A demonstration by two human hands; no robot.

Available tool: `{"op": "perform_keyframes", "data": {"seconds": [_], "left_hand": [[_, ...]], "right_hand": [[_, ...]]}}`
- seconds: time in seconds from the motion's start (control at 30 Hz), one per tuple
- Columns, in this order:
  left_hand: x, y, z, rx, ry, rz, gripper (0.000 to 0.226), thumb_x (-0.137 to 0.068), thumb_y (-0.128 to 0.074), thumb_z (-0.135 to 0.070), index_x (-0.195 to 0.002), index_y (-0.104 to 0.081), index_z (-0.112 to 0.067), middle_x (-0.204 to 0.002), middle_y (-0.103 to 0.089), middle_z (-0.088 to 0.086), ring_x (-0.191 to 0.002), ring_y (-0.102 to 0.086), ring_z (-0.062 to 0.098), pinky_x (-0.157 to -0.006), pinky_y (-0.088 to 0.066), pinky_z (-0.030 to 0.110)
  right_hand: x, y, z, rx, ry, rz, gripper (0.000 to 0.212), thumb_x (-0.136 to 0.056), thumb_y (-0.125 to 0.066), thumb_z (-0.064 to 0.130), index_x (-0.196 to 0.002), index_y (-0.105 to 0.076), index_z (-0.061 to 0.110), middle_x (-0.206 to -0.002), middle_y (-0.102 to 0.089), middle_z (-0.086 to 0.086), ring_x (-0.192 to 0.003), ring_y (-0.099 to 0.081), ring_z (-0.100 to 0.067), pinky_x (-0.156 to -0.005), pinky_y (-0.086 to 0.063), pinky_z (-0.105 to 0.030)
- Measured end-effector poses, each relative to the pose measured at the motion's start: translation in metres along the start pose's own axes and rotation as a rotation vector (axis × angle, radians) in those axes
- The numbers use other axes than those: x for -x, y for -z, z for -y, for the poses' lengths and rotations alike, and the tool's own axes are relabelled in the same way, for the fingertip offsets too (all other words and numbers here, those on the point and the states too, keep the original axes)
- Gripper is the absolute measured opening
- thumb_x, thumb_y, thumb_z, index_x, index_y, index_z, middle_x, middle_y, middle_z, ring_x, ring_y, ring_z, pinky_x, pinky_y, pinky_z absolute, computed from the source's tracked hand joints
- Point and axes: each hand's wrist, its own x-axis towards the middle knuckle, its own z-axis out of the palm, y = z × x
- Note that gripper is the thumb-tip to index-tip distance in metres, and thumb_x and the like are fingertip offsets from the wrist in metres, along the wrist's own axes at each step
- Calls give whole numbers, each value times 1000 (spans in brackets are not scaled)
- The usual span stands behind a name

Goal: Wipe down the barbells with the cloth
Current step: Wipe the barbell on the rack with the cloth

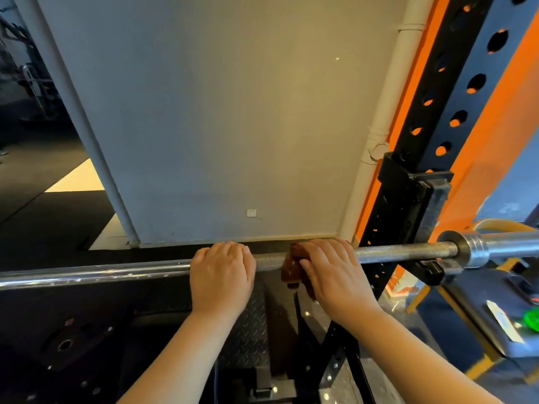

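A steel barbell [402, 251] runs across the view from left to right and rests on a rack hook at the right. My left hand [221, 275] grips the bar near its middle, fingers curled over the top. Just to the right, my right hand [332, 272] presses a brown cloth [291, 269] around the bar. Most of the cloth is hidden under that hand, and a fold hangs below the bar.
The black perforated rack upright [431, 118] with its hook [420, 199] stands at the right, against an orange wall. The barbell sleeve [507, 243] sticks out past it. A grey wall [221, 112] is straight ahead. Below lie black rack base parts and a checker-plate floor [250, 330].
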Motion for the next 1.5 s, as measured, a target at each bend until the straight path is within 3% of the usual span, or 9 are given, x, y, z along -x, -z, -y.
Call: {"op": "perform_keyframes", "data": {"seconds": [0.2,0.37,0.47,0.63,0.8,1.0,1.2,1.4,1.5], "left_hand": [[-1,1,-2,9,7,16,48,-104,-27,-35,-77,-65,-23,-73,-59,-9,-69,-54,12,-75,-49,34],[0,3,-1,43,-15,17,50,-103,-26,-36,-81,-69,-22,-80,-66,-7,-76,-61,13,-80,-51,37],[1,-2,-1,46,8,20,56,-104,-24,-37,-98,-76,-18,-110,-75,3,-110,-68,22,-101,-49,49],[-2,2,-8,54,72,137,73,-102,-8,-44,-116,-74,-15,-150,-53,9,-146,-41,25,-118,-34,53],[-1,1,-7,39,66,124,69,-104,-11,-43,-107,-75,-16,-153,-50,11,-148,-38,27,-117,-35,57],[1,1,-7,17,69,73,55,-106,-23,-37,-100,-74,-19,-149,-54,8,-141,-46,26,-111,-36,49],[4,-1,-6,26,46,39,50,-105,-25,-35,-92,-71,-19,-155,-46,7,-145,-40,28,-106,-37,50],[2,-1,-11,13,66,-3,50,-103,-25,-36,-87,-69,-19,-160,-38,13,-147,-38,30,-103,-40,55],[2,-2,-9,10,53,-4,49,-104,-27,-34,-88,-70,-17,-162,-35,14,-149,-35,30,-105,-40,58]], "right_hand": [[2,-6,21,-47,-166,-43,30,-108,-36,37,-125,-60,27,-127,-60,8,-128,-48,-18,-124,-17,-43],[-1,6,-2,3,17,74,38,-107,-32,44,-132,-55,28,-131,-59,9,-128,-49,-15,-121,-26,-39],[6,12,-19,-24,-112,-44,35,-108,-30,42,-120,-59,27,-119,-62,9,-120,-53,-16,-120,-21,-36],[5,-2,15,-63,-203,-60,32,-108,-34,36,-123,-60,25,-127,-59,8,-131,-46,-18,-126,-12,-44],[4,7,-13,-9,-9,1,35,-108,-31,39,-128,-58,27,-127,-63,9,-126,-53,-15,-123,-19,-39],[6,-5,7,-68,-242,-124,30,-108,-34,34,-119,-59,24,-121,-61,5,-126,-50,-23,-126,-14,-44],[6,3,-17,-28,52,-11,32,-108,-37,36,-130,-57,24,-128,-61,7,-126,-52,-18,-123,-19,-40],[11,1,-9,-119,-260,-137,33,-107,-32,37,-120,-60,26,-122,-60,8,-128,-49,-20,-127,-8,-40],[9,-7,5,-112,-178,-87,34,-107,-30,38,-127,-56,26,-129,-57,9,-134,-44,-19,-127,-7,-42]]}}
